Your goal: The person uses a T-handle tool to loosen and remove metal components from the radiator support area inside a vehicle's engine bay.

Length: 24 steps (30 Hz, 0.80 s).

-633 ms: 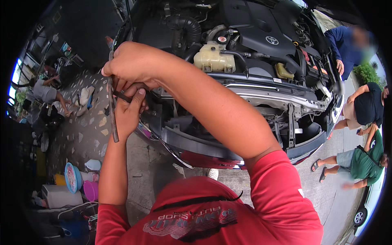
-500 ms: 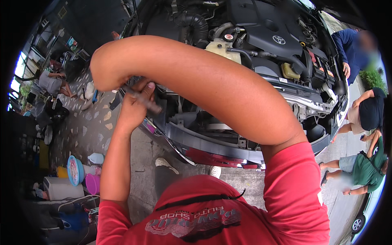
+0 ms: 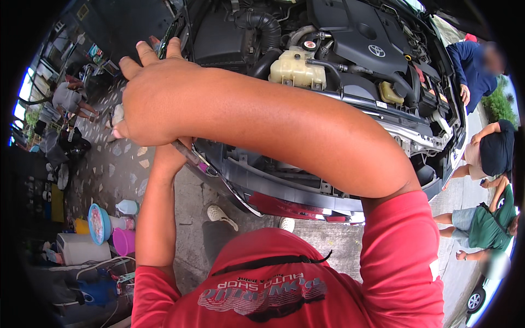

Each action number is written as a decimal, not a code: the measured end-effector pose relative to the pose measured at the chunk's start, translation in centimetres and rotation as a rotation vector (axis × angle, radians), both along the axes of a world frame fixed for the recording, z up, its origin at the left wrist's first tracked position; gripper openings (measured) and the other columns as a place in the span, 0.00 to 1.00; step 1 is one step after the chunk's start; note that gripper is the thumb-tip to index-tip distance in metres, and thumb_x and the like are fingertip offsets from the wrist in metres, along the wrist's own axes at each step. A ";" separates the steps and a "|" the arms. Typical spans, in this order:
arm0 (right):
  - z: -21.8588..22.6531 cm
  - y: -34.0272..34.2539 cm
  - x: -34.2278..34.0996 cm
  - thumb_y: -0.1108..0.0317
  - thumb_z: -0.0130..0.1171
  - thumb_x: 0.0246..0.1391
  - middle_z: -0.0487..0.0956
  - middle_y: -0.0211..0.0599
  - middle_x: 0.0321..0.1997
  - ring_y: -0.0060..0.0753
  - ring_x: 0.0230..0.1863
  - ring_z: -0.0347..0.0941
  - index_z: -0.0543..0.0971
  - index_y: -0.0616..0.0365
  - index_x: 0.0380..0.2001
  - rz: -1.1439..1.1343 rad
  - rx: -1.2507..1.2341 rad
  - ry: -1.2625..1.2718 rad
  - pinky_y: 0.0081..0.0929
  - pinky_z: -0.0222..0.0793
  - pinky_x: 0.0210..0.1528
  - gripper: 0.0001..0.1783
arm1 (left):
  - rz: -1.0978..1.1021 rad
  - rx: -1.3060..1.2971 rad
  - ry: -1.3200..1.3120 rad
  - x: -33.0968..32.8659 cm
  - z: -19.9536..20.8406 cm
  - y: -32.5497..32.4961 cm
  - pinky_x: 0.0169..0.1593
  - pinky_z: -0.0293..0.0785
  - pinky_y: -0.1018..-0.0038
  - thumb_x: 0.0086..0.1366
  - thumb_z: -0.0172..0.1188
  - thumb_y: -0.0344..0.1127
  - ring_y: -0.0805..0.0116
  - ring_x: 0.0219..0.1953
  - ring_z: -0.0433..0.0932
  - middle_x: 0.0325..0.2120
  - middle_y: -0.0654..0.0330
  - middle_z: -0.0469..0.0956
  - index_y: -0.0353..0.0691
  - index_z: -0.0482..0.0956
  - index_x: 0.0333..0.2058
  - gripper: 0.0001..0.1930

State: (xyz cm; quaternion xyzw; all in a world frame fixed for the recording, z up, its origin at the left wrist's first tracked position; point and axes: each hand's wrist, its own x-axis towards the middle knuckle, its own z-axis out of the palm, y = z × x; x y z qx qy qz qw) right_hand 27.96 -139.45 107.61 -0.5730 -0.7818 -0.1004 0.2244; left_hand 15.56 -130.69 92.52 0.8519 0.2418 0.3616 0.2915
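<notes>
1. A slim metal tool [image 3: 192,157] with a purple bit near its lower end pokes out at about 4 o'clock from under the right hand [image 3: 158,101]. It sits just over the dark front edge of the car's open engine bay [image 3: 306,71].
2. The right hand lies across the picture with its fingers spread and stretched toward 12 o'clock. It seems to press down more than grip, and I cannot tell whether it has hold of the tool.
3. The left hand is hidden beneath the right one. Only its wrist and forearm [image 3: 156,213] show, rising from 6 o'clock, so how far it is open cannot be told; the tool appears to come from its grasp.
4. Risk, as I judge it: with one hand stacked on the other and the view blocked, the tool could slip off the panel edge and scrape the red bumper [image 3: 295,208] at 5 o'clock.
5. Room: the bay's rim hems the hands at 3 o'clock. Bare concrete floor [image 3: 123,169] lies open at 8 o'clock, with plastic tubs [image 3: 101,224] farther out. Other people [image 3: 486,218] stand well apart at 3 o'clock.
</notes>
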 end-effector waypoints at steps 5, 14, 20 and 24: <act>1.5 0.1 -3.0 0.56 0.74 0.46 0.75 0.34 0.69 0.48 0.74 0.62 0.88 0.45 0.50 -0.059 -0.180 -0.402 0.68 0.56 0.71 0.24 | 0.029 0.007 0.004 -0.6 -2.0 1.8 0.59 0.73 0.64 0.72 0.60 0.33 0.63 0.57 0.77 0.54 0.52 0.80 0.38 0.81 0.53 0.14; -1.4 -5.6 3.6 0.35 0.59 0.59 0.74 0.47 0.69 0.56 0.78 0.56 0.90 0.56 0.40 0.342 0.288 -0.011 0.72 0.46 0.73 0.33 | -0.083 -0.656 -0.406 0.1 6.3 -2.3 0.50 0.80 0.70 0.73 0.59 0.34 0.67 0.47 0.82 0.48 0.55 0.82 0.37 0.82 0.48 0.11; 0.8 0.5 1.6 0.32 0.49 0.64 0.67 0.56 0.73 0.64 0.79 0.52 0.87 0.64 0.48 0.124 0.158 -0.013 0.74 0.41 0.75 0.41 | -0.258 -0.354 -0.260 2.1 2.8 -1.3 0.34 0.72 0.73 0.76 0.58 0.40 0.76 0.29 0.74 0.27 0.65 0.77 0.38 0.81 0.39 0.11; 2.2 -3.7 1.4 0.36 0.45 0.68 0.70 0.56 0.71 0.60 0.80 0.51 0.85 0.64 0.51 0.344 0.078 -0.109 0.73 0.41 0.75 0.39 | -0.251 -0.475 -0.251 -0.6 4.8 1.2 0.33 0.69 0.75 0.76 0.58 0.40 0.77 0.27 0.72 0.25 0.67 0.75 0.38 0.80 0.37 0.12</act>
